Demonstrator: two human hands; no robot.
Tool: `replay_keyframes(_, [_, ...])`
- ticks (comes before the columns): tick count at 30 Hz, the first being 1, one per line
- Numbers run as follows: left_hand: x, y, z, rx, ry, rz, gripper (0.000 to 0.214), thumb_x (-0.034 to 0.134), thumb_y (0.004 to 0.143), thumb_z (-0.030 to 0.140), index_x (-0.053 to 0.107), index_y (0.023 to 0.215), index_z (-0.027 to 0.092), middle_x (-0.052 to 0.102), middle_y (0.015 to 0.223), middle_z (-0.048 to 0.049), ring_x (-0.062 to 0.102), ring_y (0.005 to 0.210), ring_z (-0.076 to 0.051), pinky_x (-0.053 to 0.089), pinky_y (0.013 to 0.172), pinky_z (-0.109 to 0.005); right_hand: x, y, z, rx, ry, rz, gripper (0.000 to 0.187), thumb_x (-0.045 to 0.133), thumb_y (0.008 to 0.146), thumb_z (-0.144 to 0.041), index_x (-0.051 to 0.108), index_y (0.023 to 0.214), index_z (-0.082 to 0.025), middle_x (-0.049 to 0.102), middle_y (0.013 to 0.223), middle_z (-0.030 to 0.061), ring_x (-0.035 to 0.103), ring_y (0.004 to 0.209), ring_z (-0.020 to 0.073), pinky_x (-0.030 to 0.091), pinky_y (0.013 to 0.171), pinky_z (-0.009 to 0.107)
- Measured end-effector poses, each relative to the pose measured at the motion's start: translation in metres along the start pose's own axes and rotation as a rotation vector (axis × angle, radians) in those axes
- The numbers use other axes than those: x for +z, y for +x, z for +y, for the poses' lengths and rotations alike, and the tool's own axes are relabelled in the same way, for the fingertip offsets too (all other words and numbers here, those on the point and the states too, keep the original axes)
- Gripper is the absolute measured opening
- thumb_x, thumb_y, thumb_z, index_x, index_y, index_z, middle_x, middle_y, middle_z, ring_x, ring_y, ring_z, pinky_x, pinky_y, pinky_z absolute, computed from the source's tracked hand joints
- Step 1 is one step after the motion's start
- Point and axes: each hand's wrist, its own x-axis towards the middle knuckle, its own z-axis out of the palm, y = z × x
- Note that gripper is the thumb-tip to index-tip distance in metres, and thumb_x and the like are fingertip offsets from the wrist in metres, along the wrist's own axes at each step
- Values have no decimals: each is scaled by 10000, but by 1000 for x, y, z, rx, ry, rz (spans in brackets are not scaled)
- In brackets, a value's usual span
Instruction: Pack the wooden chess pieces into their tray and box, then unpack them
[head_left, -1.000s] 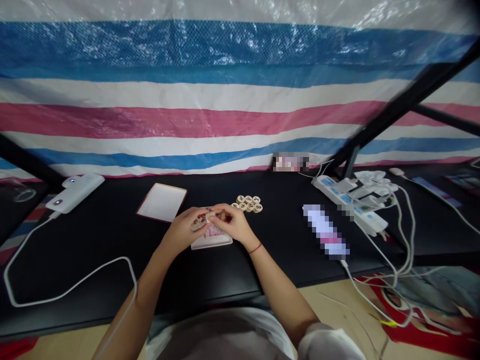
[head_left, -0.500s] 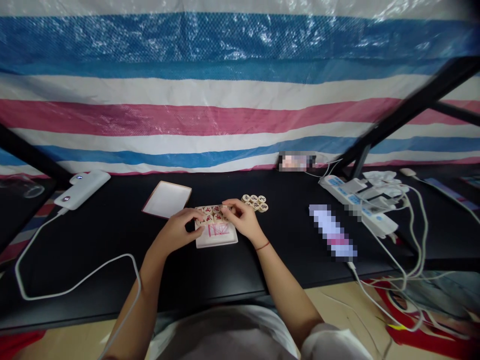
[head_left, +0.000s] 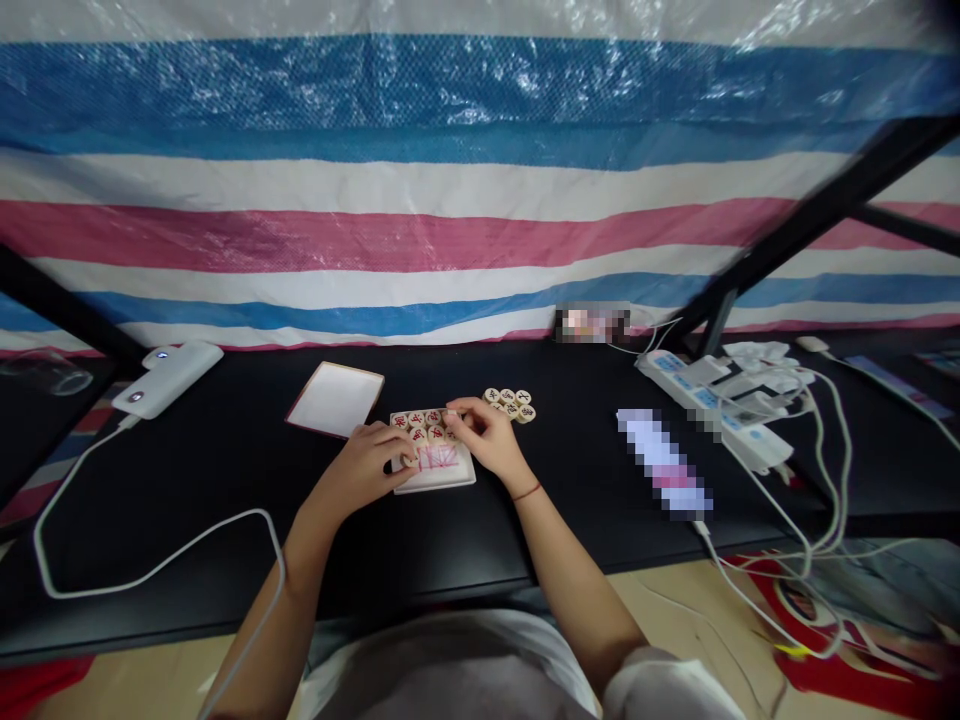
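xiangqi pieces (head_left: 424, 428) with red characters lie in rows on a white board (head_left: 450, 482), under the right hand (head_left: 484, 442) and left hand (head_left: 360, 468); fingers (head_left: 456, 414) touch them, grasp unclear; more pieces (head_left: 510, 405) lie beyond the right fingers.

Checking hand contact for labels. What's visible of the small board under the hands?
The small board is a pale, flat rectangle, its material unclear, with red lines crossing on its face. It lies flat on the black table, slightly skewed. Round wooden-looking chess pieces with red characters sit packed on its upper part, covering the face there. The left hand overlaps its left edge, and the right hand reaches over its top right corner.
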Motion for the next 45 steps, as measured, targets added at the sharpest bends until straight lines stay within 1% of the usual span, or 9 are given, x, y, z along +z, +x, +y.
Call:
replay_keyframes(6, [1, -3, -3, -30, 59, -41, 64, 639, 816, 253, 671, 765, 230, 664, 977, -13, 565, 910, -200, 409, 836, -354, 4, -13, -8, -12, -33, -27, 264, 653, 820, -399, 660, 979, -188, 556, 567, -39, 496, 503, 105, 443, 546, 231])
replay_keyframes(10, [-3, -2, -5, -23, -43, 50, 117, 562, 841, 214, 677, 840, 237, 648, 939, -24, 579, 889, -192, 444, 842, -352, 13, -30, -22, -81, -138, -108, 204, 654, 828, -288, 652, 1018, -212, 681, 890, 33, 616, 676, 128, 528, 702, 259])
replay_keyframes(13, [-4, -1, -13, -102, -94, 145, 171, 495, 872, 198, 663, 902, 218, 649, 899, -33, 598, 872, -188, 467, 825, -346, 25, -38, -31, -180, -273, -186, 168, 598, 857, -190, 664, 1008, -223, 643, 1075, 65, 640, 818, 143, 537, 783, 273])
replay_keyframes(19, [1, -3, -24, -158, -71, 139, 152, 515, 878, 221, 658, 927, 204, 658, 912, -37, 617, 878, -188, 478, 842, -342, 41, -32, -33, -260, -457, -324, 214, 556, 843, -60, 631, 993, -194, 642, 1026, 60, 621, 962, 176, 506, 878, 306])
replay_keyframes(28, [2, -2, -22, -162, -69, 107, 153, 513, 865, 212, 653, 925, 205, 664, 899, -44, 620, 854, -196, 489, 811, -348, 45, -20, -36, -321, -761, -395, 88, 578, 861, -139, 630, 920, -178, 628, 937, 77, 605, 844, 187, 475, 737, 287])
replay_keyframes(32, [4, -3, -22, -167, -73, 142, 206, 515, 855, 212, 618, 1033, 196, 659, 888, -41, 618, 829, -193, 494, 795, -346, 44, -21, -39, -315, -751, -391, 101, 584, 873, -172, 636, 958, -187, 634, 951, 74, 612, 842, 183, 456, 705, 270])
replay_keyframes(37, [1, -2, -25, -200, -131, 203, 230, 498, 869, 235, 607, 1070, 213, 644, 861, -12, 616, 788, -161, 501, 751, -297, 5, -10, -38, -177, -605, -193, 146, 561, 904, -264, 657, 1000, -210, 650, 956, 55, 625, 811, 161, 459, 705, 248])
replay_keyframes(40, [-3, 8, -29, -231, -136, 302, 251, 499, 871, 258, 605, 1093, 206, 636, 815, 4, 598, 707, -136, 498, 712, -271, -25, 11, -31, 51, -820, 39, 226, 500, 922, -264, 661, 1060, -186, 641, 1054, 90, 641, 857, 192, 461, 725, 270])
replay_keyframes(45, [-7, 36, -29, -195, -126, 389, 240, 494, 879, 272, 627, 1068, 206, 612, 753, 20, 559, 643, -115, 481, 668, -242, -41, 48, -19, 319, -1075, -78, 330, 538, 896, -389, 676, 1087, -159, 632, 1108, 148, 670, 901, 255, 471, 749, 306])
